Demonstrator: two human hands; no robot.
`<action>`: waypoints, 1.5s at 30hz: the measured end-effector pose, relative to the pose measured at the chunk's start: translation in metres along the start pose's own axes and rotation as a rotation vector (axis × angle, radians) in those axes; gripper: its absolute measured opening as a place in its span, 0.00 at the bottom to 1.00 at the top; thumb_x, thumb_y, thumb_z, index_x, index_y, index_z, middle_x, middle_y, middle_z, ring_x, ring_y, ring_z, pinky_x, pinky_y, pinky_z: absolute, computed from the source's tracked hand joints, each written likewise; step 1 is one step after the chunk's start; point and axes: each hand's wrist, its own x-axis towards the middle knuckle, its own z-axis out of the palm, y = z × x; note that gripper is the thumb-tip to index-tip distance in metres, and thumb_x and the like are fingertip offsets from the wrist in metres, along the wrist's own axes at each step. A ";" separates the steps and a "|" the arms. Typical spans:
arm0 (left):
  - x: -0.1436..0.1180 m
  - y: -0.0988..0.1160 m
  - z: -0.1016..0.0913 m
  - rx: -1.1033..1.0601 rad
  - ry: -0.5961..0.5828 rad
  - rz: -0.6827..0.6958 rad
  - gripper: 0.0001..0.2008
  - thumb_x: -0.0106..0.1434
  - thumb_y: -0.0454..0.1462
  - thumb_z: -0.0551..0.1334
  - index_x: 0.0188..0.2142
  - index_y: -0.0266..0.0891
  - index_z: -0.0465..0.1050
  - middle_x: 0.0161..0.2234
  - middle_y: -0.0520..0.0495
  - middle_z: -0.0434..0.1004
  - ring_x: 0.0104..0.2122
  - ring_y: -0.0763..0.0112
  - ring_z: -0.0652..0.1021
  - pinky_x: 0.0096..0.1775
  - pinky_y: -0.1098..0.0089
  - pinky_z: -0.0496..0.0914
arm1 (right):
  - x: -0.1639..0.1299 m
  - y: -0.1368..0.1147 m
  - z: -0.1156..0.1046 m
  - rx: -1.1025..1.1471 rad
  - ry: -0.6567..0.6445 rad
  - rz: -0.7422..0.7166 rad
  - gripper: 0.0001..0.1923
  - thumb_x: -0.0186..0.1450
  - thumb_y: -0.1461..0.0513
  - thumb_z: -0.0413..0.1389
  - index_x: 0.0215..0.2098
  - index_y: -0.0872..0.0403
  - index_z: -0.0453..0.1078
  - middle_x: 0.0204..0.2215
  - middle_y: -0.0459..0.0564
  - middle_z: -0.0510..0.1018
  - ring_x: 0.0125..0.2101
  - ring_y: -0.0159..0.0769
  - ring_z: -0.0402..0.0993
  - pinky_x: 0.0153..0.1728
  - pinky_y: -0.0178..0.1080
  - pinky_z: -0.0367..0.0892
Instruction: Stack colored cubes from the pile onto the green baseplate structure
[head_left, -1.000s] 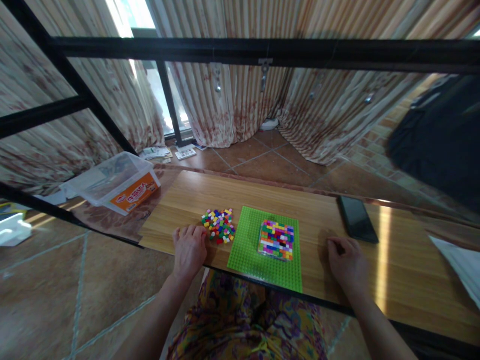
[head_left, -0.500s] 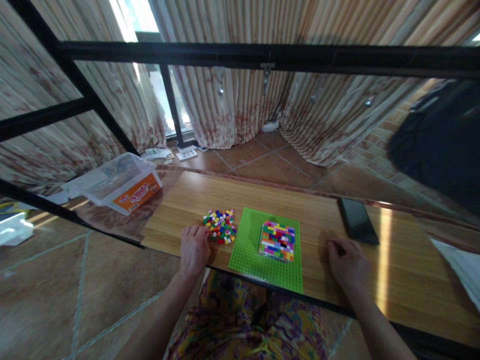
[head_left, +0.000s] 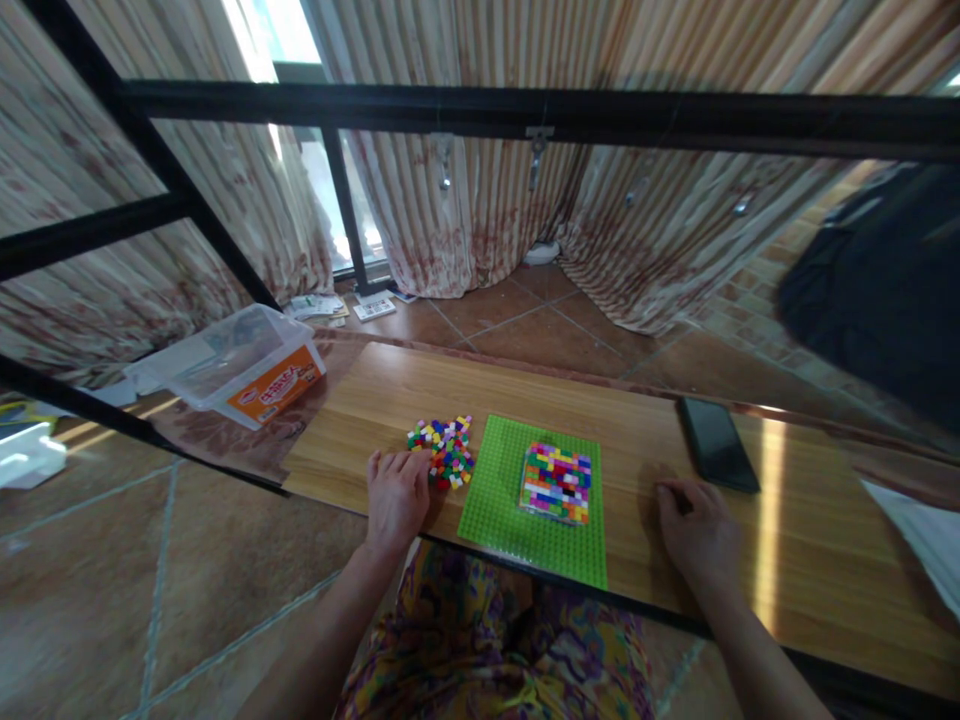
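We take this for a room in a home. Around the narrow wooden table [head_left: 675, 440] the floor is terracotta tile [head_left: 525, 320], and behind the table long striped curtains [head_left: 480, 200] hang to the floor before a bright window [head_left: 277, 30]. Left of the table sits a clear plastic storage box [head_left: 232, 365] with an orange label; beyond it, papers [head_left: 319, 305] lie loose on the tiles. On the table itself — a smartphone [head_left: 716, 430] and a heap of small toy bricks [head_left: 444, 450] beside a green baseplate [head_left: 525, 515] — household things.
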 end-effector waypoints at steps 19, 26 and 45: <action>0.045 0.002 -0.005 0.169 -0.099 -0.001 0.10 0.61 0.33 0.57 0.39 0.41 0.76 0.40 0.42 0.78 0.42 0.54 0.73 0.48 0.53 0.59 | 0.000 -0.001 0.001 0.003 0.014 -0.001 0.16 0.63 0.54 0.49 0.33 0.54 0.74 0.34 0.54 0.76 0.30 0.39 0.70 0.30 0.39 0.61; 0.047 0.001 -0.012 0.114 -0.099 0.009 0.08 0.66 0.34 0.53 0.38 0.39 0.71 0.37 0.42 0.77 0.41 0.56 0.74 0.47 0.56 0.62 | 0.000 -0.003 -0.001 -0.006 0.000 0.014 0.17 0.64 0.54 0.48 0.34 0.55 0.74 0.35 0.54 0.76 0.28 0.38 0.69 0.29 0.39 0.61; 0.000 -0.020 -0.011 -0.060 -0.106 -0.109 0.09 0.68 0.36 0.52 0.38 0.39 0.69 0.36 0.43 0.76 0.39 0.60 0.75 0.42 0.64 0.69 | 0.000 0.002 0.002 -0.014 0.028 -0.026 0.15 0.63 0.55 0.49 0.34 0.55 0.74 0.35 0.54 0.76 0.31 0.39 0.71 0.30 0.39 0.63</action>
